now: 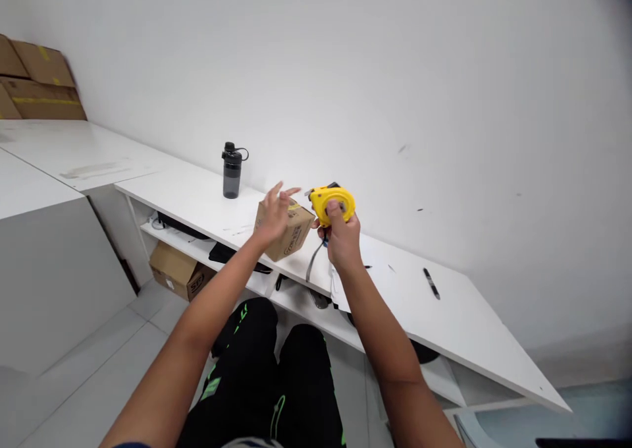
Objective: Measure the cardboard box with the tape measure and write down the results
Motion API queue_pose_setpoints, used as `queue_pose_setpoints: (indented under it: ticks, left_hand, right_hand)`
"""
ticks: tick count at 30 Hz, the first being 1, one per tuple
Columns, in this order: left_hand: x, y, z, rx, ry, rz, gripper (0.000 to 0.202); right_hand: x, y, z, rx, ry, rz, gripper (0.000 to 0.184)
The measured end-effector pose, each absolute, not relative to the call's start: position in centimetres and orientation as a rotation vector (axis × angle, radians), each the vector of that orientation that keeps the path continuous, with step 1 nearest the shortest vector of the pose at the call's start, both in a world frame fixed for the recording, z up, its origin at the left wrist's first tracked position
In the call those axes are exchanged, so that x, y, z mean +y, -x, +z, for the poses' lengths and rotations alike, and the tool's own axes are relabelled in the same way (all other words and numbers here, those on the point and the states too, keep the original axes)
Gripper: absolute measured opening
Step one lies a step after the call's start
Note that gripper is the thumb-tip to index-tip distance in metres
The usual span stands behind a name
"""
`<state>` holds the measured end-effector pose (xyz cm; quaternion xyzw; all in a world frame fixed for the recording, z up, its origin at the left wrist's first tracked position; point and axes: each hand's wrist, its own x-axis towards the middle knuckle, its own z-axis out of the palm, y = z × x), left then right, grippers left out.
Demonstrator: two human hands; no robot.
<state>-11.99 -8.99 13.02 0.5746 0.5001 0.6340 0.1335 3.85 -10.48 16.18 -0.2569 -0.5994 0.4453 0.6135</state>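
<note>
My right hand (344, 240) is wrapped round a yellow tape measure (323, 201), thumb on its side face, held up above the white desk. A dark wrist strap (314, 262) dangles from it. The tape's metal end hook shows at its left side. My left hand (276, 214) is in front of and above a small cardboard box (292, 234), fingers spread, the fingertips near the tape's hook but apart from it. Whether the left hand touches the box I cannot tell. The box stands on the desk with printing on its near side.
A dark water bottle (232, 174) stands on the desk by the wall. A black pen (431, 283) lies to the right, and white paper (340, 293) sits near the front edge. Below, a shelf holds dark items and a cardboard box (172, 268). More boxes (47, 102) are stacked far left.
</note>
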Motion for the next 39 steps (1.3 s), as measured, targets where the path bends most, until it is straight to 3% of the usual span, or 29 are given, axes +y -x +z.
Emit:
queue_pose_setpoints:
  ticks: [3,9,14,26,39]
  left_hand:
    - [-6.6,16.8,11.1,1.826,-1.438,1.737,0.050]
    - [-4.3,17.7,5.8,1.427,-1.061,1.864,0.042]
    - [-3.3,17.8,4.5,1.493,-1.025,1.883,0.039]
    - [-3.6,18.0,5.4,1.702,-1.319,1.836,0.045]
    - [-4.8,18.5,7.4,2.047,-1.668,1.471,0.042]
  right_hand:
    - [-7.5,-2.0,17.3,-1.440,0.740,0.946,0.051]
    - [-0.2,3.4,15.3,-1.760,1.091,0.679,0.046]
    - [1.1,6.6,13.3,-1.903,1.102,0.621,0.046]
    - [-0.1,6.8,13.7,-2.225,1.049,0.264,0.049]
    - [-5.2,-4.3,13.8,-2.251,1.176,0.264,0.047]
